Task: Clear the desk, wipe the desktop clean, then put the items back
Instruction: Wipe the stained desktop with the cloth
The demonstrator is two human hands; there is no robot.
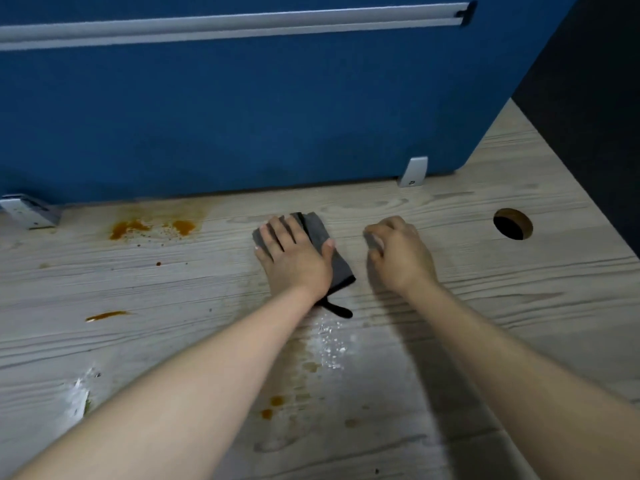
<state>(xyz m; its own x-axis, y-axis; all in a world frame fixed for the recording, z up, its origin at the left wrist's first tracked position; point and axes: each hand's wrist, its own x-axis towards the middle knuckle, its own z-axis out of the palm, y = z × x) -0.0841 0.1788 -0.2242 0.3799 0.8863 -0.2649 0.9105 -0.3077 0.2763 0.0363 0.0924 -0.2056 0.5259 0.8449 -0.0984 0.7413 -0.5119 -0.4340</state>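
Note:
On the pale wood-grain desktop [502, 306] lies a folded dark grey cloth [341, 268] with a black loop at its near corner. My left hand [294, 254] presses flat on it, fingers straight and spread. Just to the right, my right hand [398, 251] rests on the desk, its fingers curled round a small grey object [373, 241] that is mostly hidden. Orange-brown stains [149, 228] mark the desk at the far left by the partition. There is also an orange streak [105, 315] nearer left, orange spots [273, 405] and white powder [330, 344] between my forearms.
A blue partition [242, 116] stands along the desk's far edge, held by metal brackets [414, 172]. A round cable hole [512, 224] opens at the right. A white smear [81, 393] sits at the near left. A dark panel borders the desk's right side.

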